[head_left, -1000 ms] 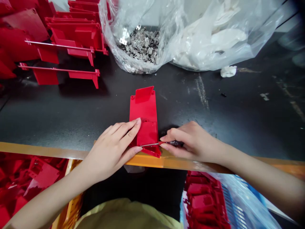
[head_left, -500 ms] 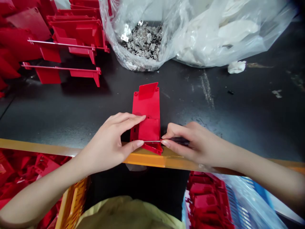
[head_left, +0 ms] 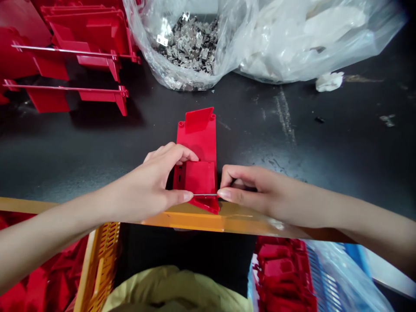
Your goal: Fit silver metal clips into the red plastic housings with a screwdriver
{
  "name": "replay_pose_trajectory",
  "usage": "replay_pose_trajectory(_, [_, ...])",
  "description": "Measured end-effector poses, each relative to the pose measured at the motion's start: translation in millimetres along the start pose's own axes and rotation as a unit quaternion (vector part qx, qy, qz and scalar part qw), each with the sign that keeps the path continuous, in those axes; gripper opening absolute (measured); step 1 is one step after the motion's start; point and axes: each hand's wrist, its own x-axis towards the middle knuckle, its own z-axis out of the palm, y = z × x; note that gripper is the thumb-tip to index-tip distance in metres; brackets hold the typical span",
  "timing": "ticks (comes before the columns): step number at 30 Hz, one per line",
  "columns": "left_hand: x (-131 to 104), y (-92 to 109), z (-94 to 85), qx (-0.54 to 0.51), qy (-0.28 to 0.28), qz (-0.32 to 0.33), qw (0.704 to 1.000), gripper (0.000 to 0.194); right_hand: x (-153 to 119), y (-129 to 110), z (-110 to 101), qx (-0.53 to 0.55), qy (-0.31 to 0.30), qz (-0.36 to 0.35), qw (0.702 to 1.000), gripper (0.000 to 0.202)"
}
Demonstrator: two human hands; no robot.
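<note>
Along the tabletop's (head_left: 146, 130) near edge, red part (head_left: 201, 141) is lying with half-open left hand (head_left: 151, 180) spanning its near half, right hand (head_left: 256, 190) is pinching thin metal rod (head_left: 205, 194), and steady, level pressure is probably serving best.

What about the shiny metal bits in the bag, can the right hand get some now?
Probably not right now: the right hand is pinching a thin metal rod. With that put down, likely yes: the bag looks open above the metal bits.
</note>
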Motion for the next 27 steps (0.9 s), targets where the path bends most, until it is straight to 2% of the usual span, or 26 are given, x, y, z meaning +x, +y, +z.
replay_pose_trajectory(3, [-0.8, -0.1, -6.3, -0.026, -0.030, 0.005, 0.999, 0.034, 2.1, 0.4, -0.7, 0.040, -0.007, -0.002, 0.999, 0.030])
replay_pose_trajectory(7, [-4.4, -0.1, -13.1, -0.057, -0.062, 0.014, 0.996, 0.033, 0.1, 4.0, -3.1, 0.041, 0.008, -0.015, 0.999, 0.029])
replay_pose_trajectory(14, [-10.4, -8.9, -8.6, -0.045, -0.039, 0.065, 0.996, 0.042, -1.9, 5.8, -3.1, -0.020, 0.017, -0.028, 0.999, 0.019])
replay_pose_trajectory(27, [-13.3, -13.0, -4.5, -0.047, -0.046, 0.067, 0.996, 0.048, -1.0, -3.4, 4.3, -0.126, 0.041, -0.019, 0.991, 0.027])
